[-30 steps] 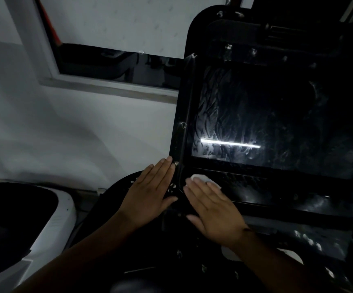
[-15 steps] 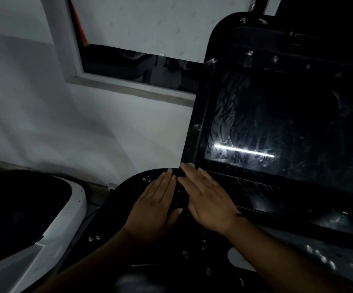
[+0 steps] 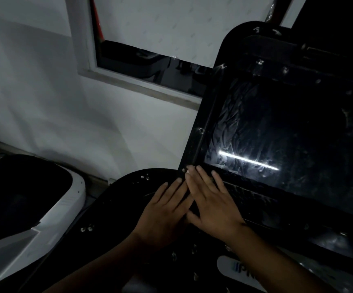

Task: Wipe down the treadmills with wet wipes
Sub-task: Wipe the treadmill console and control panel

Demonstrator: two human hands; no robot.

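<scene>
The black treadmill console (image 3: 230, 85) fills the right side, its dark screen (image 3: 287, 144) streaked with wet smears and a bright light reflection. My right hand (image 3: 211, 199) lies flat with straight fingers on the console's lower left corner, pressing a white wet wipe (image 3: 187, 171) of which only a sliver shows at the fingertips. My left hand (image 3: 163, 214) lies flat beside it on the dark curved panel (image 3: 129, 187) below the console, fingers straight, its edge touching the right hand.
A white wall and a window frame (image 3: 137, 81) stand behind the console. At lower left is a white and black machine housing (image 3: 65, 204). A white label with blue letters (image 3: 241, 271) shows near the bottom edge.
My right hand slid left with the wipe from below the screen to the console's lower left corner, now covering the wipe almost fully. My left hand moved down onto the curved panel. The view shifted left.
</scene>
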